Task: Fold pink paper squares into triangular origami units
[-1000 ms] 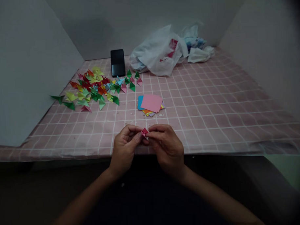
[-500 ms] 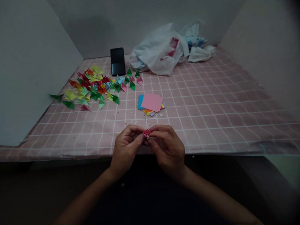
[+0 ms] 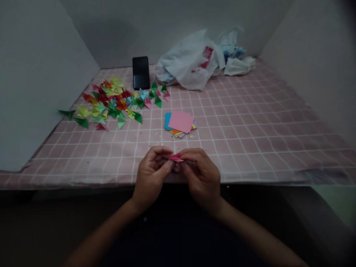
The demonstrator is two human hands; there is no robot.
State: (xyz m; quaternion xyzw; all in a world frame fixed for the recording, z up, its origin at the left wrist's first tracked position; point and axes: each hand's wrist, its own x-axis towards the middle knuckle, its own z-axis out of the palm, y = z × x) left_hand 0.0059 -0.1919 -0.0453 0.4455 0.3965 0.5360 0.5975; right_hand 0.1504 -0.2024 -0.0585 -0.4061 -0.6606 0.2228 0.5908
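My left hand (image 3: 152, 175) and my right hand (image 3: 200, 177) meet above the table's front edge, pinching a small folded piece of red-pink origami paper (image 3: 175, 158) between their fingertips. Ahead of them lies a stack of square origami paper (image 3: 180, 123), a pink sheet on top and blue, orange and yellow edges showing below. Farther left is a scattered heap of folded triangular paper units (image 3: 107, 103) in green, yellow, red and pink.
A pink grid-patterned tablecloth (image 3: 242, 147) covers the table, with grey walls at the left, right and back. A black smartphone (image 3: 141, 73) stands upright at the back. A crumpled white plastic bag (image 3: 190, 63) and other white and blue wrapping (image 3: 236, 59) sit behind the paper. Small paper scraps dot the cloth.
The red-pink paper has turned flatter and now points sideways between my fingertips. My hands have drawn slightly apart, and the view has shifted a little.
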